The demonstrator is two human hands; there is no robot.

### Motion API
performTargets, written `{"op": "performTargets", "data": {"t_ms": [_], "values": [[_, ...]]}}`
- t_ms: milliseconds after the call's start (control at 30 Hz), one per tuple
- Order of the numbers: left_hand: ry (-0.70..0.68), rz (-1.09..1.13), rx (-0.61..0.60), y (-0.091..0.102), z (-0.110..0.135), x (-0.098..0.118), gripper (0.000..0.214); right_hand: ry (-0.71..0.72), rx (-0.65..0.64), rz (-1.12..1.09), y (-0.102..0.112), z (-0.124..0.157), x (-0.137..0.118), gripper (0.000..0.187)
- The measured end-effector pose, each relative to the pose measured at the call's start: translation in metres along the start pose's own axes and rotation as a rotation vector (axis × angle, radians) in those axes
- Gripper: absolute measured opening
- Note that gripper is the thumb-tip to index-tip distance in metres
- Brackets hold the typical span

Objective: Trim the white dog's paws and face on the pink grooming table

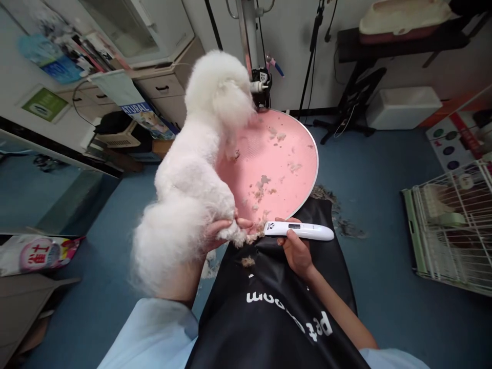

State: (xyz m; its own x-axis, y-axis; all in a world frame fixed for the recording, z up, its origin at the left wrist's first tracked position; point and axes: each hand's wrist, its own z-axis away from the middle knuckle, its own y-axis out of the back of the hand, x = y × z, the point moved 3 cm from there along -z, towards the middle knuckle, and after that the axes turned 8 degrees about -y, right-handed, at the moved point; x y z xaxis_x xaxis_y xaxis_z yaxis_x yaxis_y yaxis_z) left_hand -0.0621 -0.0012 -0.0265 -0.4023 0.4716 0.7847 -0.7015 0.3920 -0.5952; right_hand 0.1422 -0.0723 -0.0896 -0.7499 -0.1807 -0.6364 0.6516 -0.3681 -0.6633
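Note:
A fluffy white dog (192, 154) stands on the round pink grooming table (284, 148), its rump toward me and its head at the far side. My left hand (217, 229) is closed around its hind leg (231, 233), partly hidden by the dog's fur. In my right hand (298, 251) is a white pet clipper (303, 230), held level with the thumb on top. The clipper's blade end points left, right by the paw at the end of the leg; whether it touches cannot be made out. Loose fur tufts (264, 184) are scattered over the pink surface.
A black apron (269, 287) covers my lap, with a fur clump on it. Behind the table rises a metal post (250, 36). A white wire cage (453, 220) stands at right. Cut fur (348, 225) lies on the blue floor. Drawers (159, 88) line the back left.

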Motion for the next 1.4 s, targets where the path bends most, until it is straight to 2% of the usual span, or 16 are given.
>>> {"op": "performTargets", "data": {"t_ms": [167, 300, 367, 467, 567, 600, 667, 733, 767, 833, 933, 1100, 1333, 1400], "values": [[0.209, 0.025, 0.016, 0.003, 0.003, -0.005, 0.015, -0.052, -0.021, 0.016, 0.000, -0.001, 0.001, 0.034], [0.252, 0.071, 0.059, 0.007, 0.010, -0.013, 0.018, -0.108, -0.043, 0.043, 0.002, -0.002, 0.003, 0.034], [0.207, 0.089, 0.102, 0.005, 0.012, -0.014, 0.015, -0.133, -0.057, 0.057, 0.005, -0.001, 0.006, 0.033], [0.069, 0.099, 0.201, 0.001, 0.011, -0.011, 0.011, -0.178, -0.101, 0.084, 0.004, 0.000, 0.018, 0.028], [-0.101, 0.103, 0.290, -0.002, 0.006, -0.009, 0.014, -0.343, -0.244, 0.142, -0.007, -0.008, 0.036, 0.030], [-0.151, 0.104, 0.307, -0.002, 0.004, -0.008, 0.014, -0.368, -0.254, 0.168, -0.010, -0.015, 0.039, 0.031], [-0.223, 0.106, 0.316, -0.004, 0.000, -0.009, 0.015, -0.300, -0.154, 0.210, -0.012, -0.034, 0.033, 0.035], [-0.256, 0.111, 0.306, -0.007, -0.004, -0.011, 0.018, -0.142, -0.001, 0.211, -0.011, -0.052, 0.015, 0.038], [-0.258, 0.115, 0.298, -0.008, -0.006, -0.011, 0.020, -0.094, 0.027, 0.195, -0.010, -0.059, 0.005, 0.040], [-0.247, 0.120, 0.277, -0.011, -0.009, -0.012, 0.023, -0.093, -0.041, 0.153, -0.011, -0.064, -0.011, 0.043], [-0.232, 0.127, 0.244, -0.015, -0.014, -0.011, 0.026, -0.124, -0.170, 0.137, -0.014, -0.055, -0.023, 0.047], [-0.240, 0.109, 0.214, -0.011, -0.020, -0.010, 0.028, -0.016, -0.157, 0.159, -0.015, -0.035, -0.029, 0.041], [-0.208, 0.077, 0.211, -0.004, -0.022, -0.013, 0.035, -0.056, -0.380, 0.348, -0.034, -0.031, -0.034, 0.038], [-0.203, 0.078, 0.204, -0.003, -0.022, -0.012, 0.036, -0.029, -0.403, 0.354, -0.035, -0.032, -0.036, 0.037]]}}
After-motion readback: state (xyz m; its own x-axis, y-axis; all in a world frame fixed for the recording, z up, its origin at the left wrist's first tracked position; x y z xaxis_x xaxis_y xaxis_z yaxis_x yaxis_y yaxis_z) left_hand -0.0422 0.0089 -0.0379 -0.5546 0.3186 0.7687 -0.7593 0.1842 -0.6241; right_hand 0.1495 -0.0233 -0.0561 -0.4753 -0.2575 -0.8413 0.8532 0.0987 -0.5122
